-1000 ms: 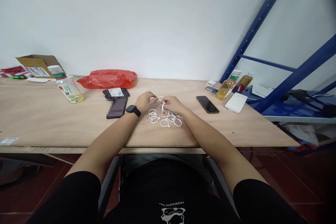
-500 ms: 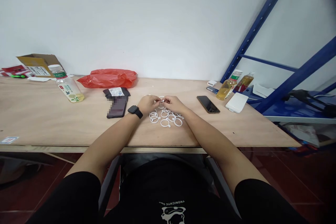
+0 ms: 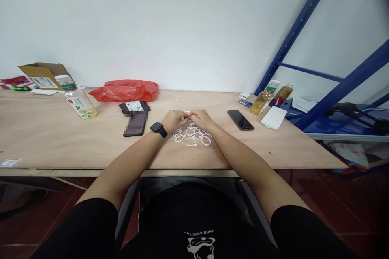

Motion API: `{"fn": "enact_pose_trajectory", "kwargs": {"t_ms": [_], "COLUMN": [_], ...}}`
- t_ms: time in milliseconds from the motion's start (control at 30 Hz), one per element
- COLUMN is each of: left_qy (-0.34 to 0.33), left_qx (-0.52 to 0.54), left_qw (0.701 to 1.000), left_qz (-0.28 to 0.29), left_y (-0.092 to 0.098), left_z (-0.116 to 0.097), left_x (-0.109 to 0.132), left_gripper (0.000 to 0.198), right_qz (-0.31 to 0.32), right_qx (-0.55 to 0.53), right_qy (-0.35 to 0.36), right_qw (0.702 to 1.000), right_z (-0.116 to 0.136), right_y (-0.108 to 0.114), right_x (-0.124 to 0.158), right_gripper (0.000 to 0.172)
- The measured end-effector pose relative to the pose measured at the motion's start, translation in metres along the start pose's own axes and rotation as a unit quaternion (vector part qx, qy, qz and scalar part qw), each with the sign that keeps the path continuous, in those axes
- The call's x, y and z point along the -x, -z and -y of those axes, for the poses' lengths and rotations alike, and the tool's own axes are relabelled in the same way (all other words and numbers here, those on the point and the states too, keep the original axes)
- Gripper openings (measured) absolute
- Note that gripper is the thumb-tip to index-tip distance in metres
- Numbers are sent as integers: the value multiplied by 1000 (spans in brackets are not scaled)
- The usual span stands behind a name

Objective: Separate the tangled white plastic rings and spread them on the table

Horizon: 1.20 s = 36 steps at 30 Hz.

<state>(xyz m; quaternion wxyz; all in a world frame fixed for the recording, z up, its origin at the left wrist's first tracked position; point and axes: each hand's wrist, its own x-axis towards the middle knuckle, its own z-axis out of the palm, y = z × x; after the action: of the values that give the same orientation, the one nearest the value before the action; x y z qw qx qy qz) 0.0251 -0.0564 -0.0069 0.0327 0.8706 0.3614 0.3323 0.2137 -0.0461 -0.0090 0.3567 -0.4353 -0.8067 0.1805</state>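
My left hand (image 3: 176,119), with a black watch at the wrist, meets my right hand (image 3: 200,119) over the middle of the table. Both are closed, their thumbs and fingertips pinched together around a white plastic ring (image 3: 187,112), which looks like a curtain ring. Only bits of that ring show; the fingers hide the rest. Just below my hands lies a loose cluster of several white rings (image 3: 191,142), each a thin loop with a small round tab. Some of them overlap.
Left of my hands lie a dark pouch (image 3: 135,123), a red plastic bag (image 3: 124,91) and a leaning bottle (image 3: 79,103). On the right are a phone (image 3: 240,120), a white case (image 3: 274,118) and a bottle (image 3: 263,99) of yellow drink beside a blue rack (image 3: 296,28).
My hands have shifted slightly right and drawn closer together. The white bit seen between my fingertips before is now mostly covered. The rings on the table lie as before.
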Motion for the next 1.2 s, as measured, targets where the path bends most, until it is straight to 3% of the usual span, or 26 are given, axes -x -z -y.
{"fn": "enact_pose_trajectory", "kwargs": {"t_ms": [267,533,733,933,1100,1200], "left_qy": [-18,53,120,144,120,106], "left_qx": [60,124,182,152,125,127], "left_qw": [996,987,971,978,969,956], "left_qz": [-59,-85,-99,-24,176,242], "left_y": [2,-1,-2,18,20,15], "left_z": [-8,-13,1,26,38,42], "left_x": [-4,-6,-5,0,4,7], "left_gripper": [17,15,19,33,28,30], "right_qz": [-44,-51,-86,-101,-47,-34], "right_qx": [-100,-116,-120,-9,142,189], "right_qy": [1,-5,-21,-3,31,-3], "right_qw": [994,992,989,995,988,981], "right_z": [8,8,3,-6,-6,-3], "right_y": [0,1,-8,-7,-5,-5], "right_x": [0,-2,-2,-4,-8,-8], "right_gripper": [25,25,32,30,39,45]}}
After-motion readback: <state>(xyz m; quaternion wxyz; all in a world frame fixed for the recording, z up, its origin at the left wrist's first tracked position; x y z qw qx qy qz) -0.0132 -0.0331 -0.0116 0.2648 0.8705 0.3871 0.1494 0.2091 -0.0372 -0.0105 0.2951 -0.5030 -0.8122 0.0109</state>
